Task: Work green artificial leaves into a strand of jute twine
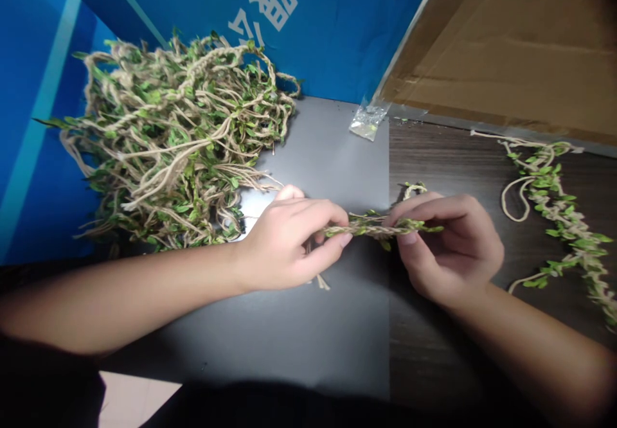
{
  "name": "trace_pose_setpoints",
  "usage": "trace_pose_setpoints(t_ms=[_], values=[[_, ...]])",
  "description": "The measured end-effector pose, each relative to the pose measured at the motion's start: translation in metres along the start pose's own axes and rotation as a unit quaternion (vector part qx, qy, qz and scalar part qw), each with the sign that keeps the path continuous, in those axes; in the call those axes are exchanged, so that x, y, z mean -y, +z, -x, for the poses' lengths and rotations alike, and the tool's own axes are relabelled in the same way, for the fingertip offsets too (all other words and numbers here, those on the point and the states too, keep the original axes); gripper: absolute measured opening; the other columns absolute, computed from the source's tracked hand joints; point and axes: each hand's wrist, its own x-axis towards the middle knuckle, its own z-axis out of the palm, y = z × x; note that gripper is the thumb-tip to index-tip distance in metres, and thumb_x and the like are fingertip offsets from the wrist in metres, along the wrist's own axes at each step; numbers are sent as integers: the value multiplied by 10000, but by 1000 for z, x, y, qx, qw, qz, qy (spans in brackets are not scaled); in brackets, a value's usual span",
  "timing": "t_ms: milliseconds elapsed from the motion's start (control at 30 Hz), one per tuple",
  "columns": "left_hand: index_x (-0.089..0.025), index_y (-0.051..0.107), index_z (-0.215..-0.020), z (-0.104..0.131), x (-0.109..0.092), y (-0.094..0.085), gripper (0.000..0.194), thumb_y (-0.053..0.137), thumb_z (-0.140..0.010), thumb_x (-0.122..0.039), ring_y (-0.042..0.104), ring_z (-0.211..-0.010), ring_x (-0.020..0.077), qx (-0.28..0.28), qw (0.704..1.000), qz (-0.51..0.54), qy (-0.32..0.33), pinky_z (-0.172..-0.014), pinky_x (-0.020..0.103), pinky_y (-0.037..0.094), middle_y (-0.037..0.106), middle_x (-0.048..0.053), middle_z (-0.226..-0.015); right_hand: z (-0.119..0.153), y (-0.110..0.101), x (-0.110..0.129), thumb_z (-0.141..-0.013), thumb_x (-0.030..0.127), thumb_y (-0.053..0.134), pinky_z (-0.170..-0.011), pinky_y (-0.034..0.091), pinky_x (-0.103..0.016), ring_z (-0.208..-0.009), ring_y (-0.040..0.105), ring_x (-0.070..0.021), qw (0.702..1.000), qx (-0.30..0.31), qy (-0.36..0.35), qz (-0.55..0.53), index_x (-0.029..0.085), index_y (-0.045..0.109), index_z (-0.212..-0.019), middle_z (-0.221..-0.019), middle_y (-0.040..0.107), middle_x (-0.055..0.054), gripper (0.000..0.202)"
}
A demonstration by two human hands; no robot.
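A short braided twine garland [369, 229] with small green leaves stretches between both hands, low over the grey sheet. My left hand [299, 238] pinches its left part between thumb and fingers; loose cord ends hang below that palm. Closed on the right part, my right hand [448, 241] holds it by thumb and fingertips. A looped end of leafy cord sticks up behind the right fingers. To the left rises a large heap of leafy twine garlands [193, 139], its front strands close to my left wrist.
Blue panels [332, 29] with white lettering stand behind the heap. A brown cardboard box [506, 49] fills the back right. In front lies a small clear plastic bag [369, 121]. Another leafy braid [569, 222] rests on the dark wood surface at the right.
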Motion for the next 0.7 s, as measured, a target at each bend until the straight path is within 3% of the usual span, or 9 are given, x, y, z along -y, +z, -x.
trace_pose_setpoints(t_ms=[133,433,567,700], values=[[-193,643,-816,-2,-1,-2,200,603,-964,-321,528,-606,119,42,997,-50,-34,-743,374,298,615,-51,-614,-1,2,-3,-897,188,645,-595,484,-372,-694,607,-200,997,-71,-17,26,240,636,-1016,-769,614,-21,130],[-182,636,-735,-3,0,-1,295,584,-974,-347,509,-656,128,51,994,-79,-60,-792,402,235,579,-48,-583,-5,9,1,-923,172,596,-676,545,-404,-811,686,-232,990,-140,-15,-17,276,628,-1097,-908,702,-49,206],[-179,618,-724,-2,1,0,308,566,-983,-335,510,-670,132,53,993,-84,-67,-789,400,235,589,-40,-593,-4,10,4,-932,175,611,-533,492,-351,-654,637,-194,988,-148,19,-37,284,617,-1064,-819,656,-26,171],[-187,652,-780,-1,2,1,249,580,-973,-327,534,-736,152,48,992,-96,-74,-802,407,227,645,-33,-644,-5,11,4,-924,191,620,-477,423,-337,-561,535,-163,984,-171,1,-40,271,630,-1023,-723,567,-12,128]])
